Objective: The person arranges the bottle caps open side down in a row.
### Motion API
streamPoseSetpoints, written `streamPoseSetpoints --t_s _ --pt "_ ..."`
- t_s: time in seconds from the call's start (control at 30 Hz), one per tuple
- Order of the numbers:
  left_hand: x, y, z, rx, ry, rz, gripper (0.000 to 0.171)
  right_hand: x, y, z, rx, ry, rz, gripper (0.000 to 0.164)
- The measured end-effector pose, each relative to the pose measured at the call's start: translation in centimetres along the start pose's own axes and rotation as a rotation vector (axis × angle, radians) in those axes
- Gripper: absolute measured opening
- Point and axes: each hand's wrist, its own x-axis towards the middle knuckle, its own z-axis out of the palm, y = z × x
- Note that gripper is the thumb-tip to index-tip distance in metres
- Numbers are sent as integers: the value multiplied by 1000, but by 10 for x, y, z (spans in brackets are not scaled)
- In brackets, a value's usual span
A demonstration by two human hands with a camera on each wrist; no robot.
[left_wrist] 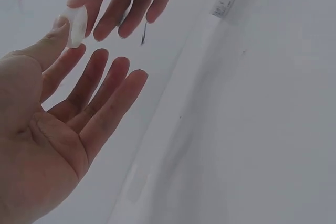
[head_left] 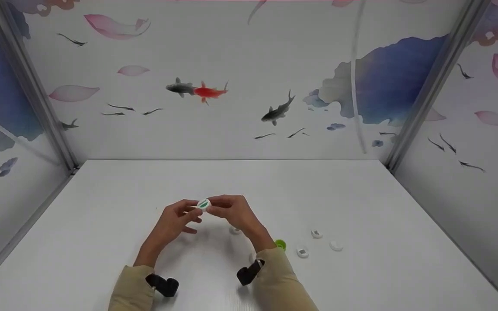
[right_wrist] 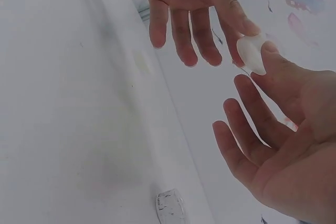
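Between my two hands, above the table [head_left: 145,185], is a small round white cap [head_left: 204,204] with a green print on its face. My left hand [head_left: 173,222] pinches it from the left with thumb and forefinger. On the other side my right hand [head_left: 234,211] pinches the same cap with its thumb and forefinger. In the left wrist view the cap [left_wrist: 78,27] is seen nearly edge-on, and the left hand's other fingers [left_wrist: 113,98] are spread. The right wrist view shows the cap's [right_wrist: 251,53] pale side, with both thumbs on it.
Right of the right forearm lie a bright green cap [head_left: 280,245] and several small white round pieces [head_left: 302,252]. Another pale piece [head_left: 234,230] is partly hidden by the right hand. Patterned walls [head_left: 231,129] enclose the table's back and sides.
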Motion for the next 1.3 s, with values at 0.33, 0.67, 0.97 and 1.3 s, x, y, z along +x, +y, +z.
streamPoseSetpoints --t_s 0.33,0.67,0.97,1.3 --pt "1 -5 0 64 49 -6 42 0 1 4 -141 -17 -30 26" --pt "-3 -5 -1 115 73 -25 40 3 5 8 -233 -26 -69 25" --pt "4 -1 2 283 161 17 34 11 -3 5 -336 -32 -83 23" --pt "23 -2 -14 443 108 97 33 30 -5 11 -406 -32 -55 27"
